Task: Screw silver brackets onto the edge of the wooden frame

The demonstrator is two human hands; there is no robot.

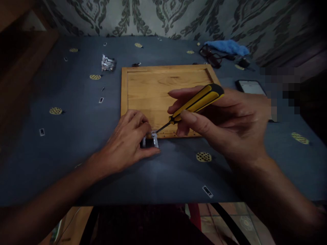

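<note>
Head view. The hinge [155, 140] sits at the near edge of the panel [148, 88], left of centre; the panel lies flat on the desk [76, 136]. The left hand [133, 136] is half curled, thumb and fingers closed around the hinge. The right hand [235, 122] loosely grips the screwdriver [198, 103] by its handle, tip at the hinge. I judge the hinge light, rigid and somewhat slippery: hold its sides. Grasp the stiff-looking panel by opposite edges. A patterned wall [148, 17] backs the desk's far edge; a phone [251, 86] lies toward its right edge. Light is dim.
</note>
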